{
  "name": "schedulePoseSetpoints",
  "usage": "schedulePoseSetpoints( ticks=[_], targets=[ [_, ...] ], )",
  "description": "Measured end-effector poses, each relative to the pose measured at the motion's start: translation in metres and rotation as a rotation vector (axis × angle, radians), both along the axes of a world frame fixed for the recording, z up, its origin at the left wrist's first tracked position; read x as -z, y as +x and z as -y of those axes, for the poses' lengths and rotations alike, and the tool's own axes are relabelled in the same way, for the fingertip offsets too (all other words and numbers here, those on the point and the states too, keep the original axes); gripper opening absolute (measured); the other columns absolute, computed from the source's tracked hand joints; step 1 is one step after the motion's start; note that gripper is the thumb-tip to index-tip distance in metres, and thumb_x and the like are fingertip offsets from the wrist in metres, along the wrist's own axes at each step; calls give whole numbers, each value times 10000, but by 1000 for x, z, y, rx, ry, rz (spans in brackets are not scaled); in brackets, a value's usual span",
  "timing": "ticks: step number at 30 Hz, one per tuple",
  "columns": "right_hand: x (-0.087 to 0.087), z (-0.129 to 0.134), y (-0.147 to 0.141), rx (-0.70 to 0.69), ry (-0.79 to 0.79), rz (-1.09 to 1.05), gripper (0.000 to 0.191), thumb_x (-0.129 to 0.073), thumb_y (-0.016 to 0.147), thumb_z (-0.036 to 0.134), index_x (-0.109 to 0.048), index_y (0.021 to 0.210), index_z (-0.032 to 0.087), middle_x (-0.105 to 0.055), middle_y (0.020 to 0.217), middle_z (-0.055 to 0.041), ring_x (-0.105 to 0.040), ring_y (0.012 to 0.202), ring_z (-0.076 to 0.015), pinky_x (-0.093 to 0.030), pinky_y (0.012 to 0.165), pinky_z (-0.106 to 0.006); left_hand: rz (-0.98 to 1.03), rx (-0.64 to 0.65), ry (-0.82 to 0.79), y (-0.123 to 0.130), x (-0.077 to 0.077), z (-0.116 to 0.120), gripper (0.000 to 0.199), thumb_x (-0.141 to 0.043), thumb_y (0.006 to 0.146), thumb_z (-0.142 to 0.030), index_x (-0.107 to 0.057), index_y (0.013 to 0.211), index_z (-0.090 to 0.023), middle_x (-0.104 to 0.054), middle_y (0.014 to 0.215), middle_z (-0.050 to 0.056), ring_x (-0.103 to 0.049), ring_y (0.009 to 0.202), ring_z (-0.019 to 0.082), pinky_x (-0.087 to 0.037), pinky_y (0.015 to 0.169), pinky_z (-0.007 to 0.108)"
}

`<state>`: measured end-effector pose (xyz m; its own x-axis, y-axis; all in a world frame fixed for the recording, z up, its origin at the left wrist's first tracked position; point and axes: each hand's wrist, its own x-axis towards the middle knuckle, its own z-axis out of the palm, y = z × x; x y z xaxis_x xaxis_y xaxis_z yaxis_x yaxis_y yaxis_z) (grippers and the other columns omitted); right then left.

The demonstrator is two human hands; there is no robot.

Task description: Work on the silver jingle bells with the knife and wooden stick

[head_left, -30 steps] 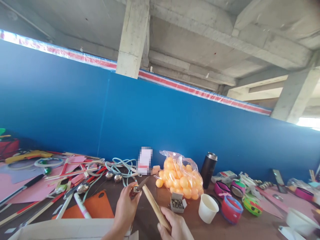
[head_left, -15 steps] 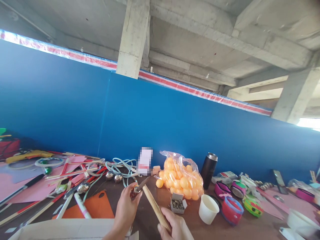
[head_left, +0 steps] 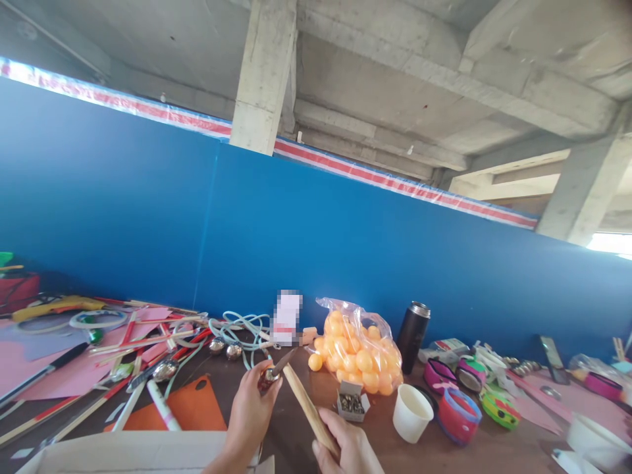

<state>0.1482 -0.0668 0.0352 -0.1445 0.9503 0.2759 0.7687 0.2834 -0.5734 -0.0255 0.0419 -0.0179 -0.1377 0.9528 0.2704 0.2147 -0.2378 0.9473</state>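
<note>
My right hand (head_left: 346, 442) is wrapped around the pale wooden handle of a hammer (head_left: 307, 403), which slants up and to the left. My left hand (head_left: 253, 403) closes its fingers on one end of the hammer's dark metal head, and the pointed other end sticks up to the right. Just right of the handle stands a small open box of metal pieces (head_left: 350, 403). Behind it, a clear plastic bag of orange balls (head_left: 360, 352) rests on the brown table, with one loose orange ball (head_left: 315, 362) beside it.
A white paper cup (head_left: 412, 415), black bottle (head_left: 413, 337) and colourful pouches (head_left: 459, 415) stand right. Left are an orange sheet (head_left: 197, 405), tangled pale cords (head_left: 239, 326), sticks and pink paper. Cardboard (head_left: 138, 451) lies in front; a blue partition (head_left: 316, 230) rises behind.
</note>
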Motion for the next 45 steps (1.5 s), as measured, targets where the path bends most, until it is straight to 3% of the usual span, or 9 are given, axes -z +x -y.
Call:
schedulePoseSetpoints(
  ticks=[21, 45],
  targets=[
    [7, -2, 2, 0, 7, 9, 433, -512, 685, 140, -576, 1110, 189, -676, 816, -17, -610, 682, -157, -443, 638, -190, -19, 33, 4, 0, -1, 2, 453, -549, 680, -446, -557, 1043, -176, -634, 942, 69, -625, 805, 198, -470, 766, 303],
    [9, -5, -1, -57, -15, 62, 481, -507, 654, 117, -566, 1128, 179, -689, 936, -36, -635, 789, -191, -465, 690, -213, -32, 91, -16, 2, -2, 6, 396, -515, 699, -316, -532, 1076, -197, -641, 931, 47, -629, 820, 182, -462, 745, 275]
  ],
)
